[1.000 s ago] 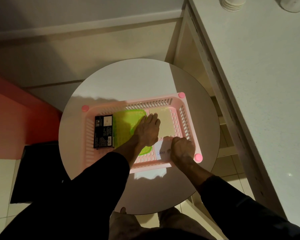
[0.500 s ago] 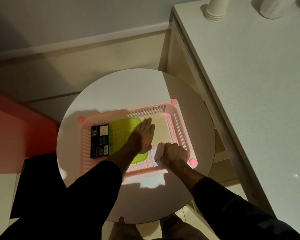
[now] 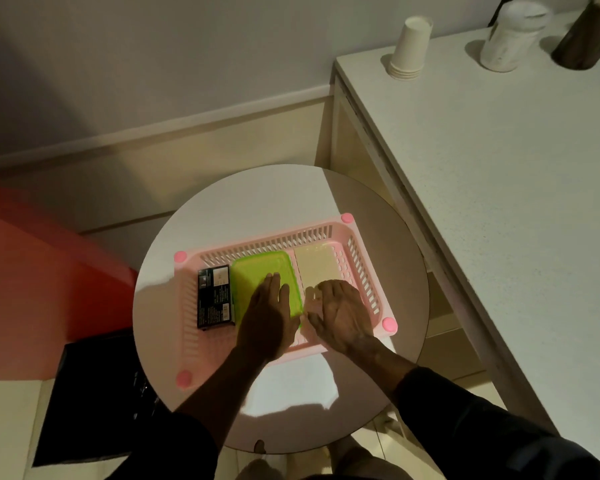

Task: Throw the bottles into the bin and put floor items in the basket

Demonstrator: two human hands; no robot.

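Note:
A pink slotted basket point(image 3: 364, 271) sits on a round white table point(image 3: 257, 202). Inside it lie a black box point(image 3: 213, 296) at the left, a green lid or flat container point(image 3: 260, 271) in the middle and a cream flat item point(image 3: 314, 265) at the right. My left hand point(image 3: 267, 317) lies flat with straight fingers over the green item's near end. My right hand point(image 3: 342, 313) hovers over the basket's near right part with spread fingers and holds nothing; what lies under it is hidden.
A white counter point(image 3: 499, 202) runs along the right, with stacked paper cups point(image 3: 409, 46), a white jar point(image 3: 510, 36) and a dark container point(image 3: 586, 39) at its far end. A red object point(image 3: 32, 265) and a black bin point(image 3: 94, 393) stand left of the table.
My right hand was curled on a white paper in the basket's near right corner; now its fingers are spread and empty. My left hand drew back slightly over the green item. The view tilted up.

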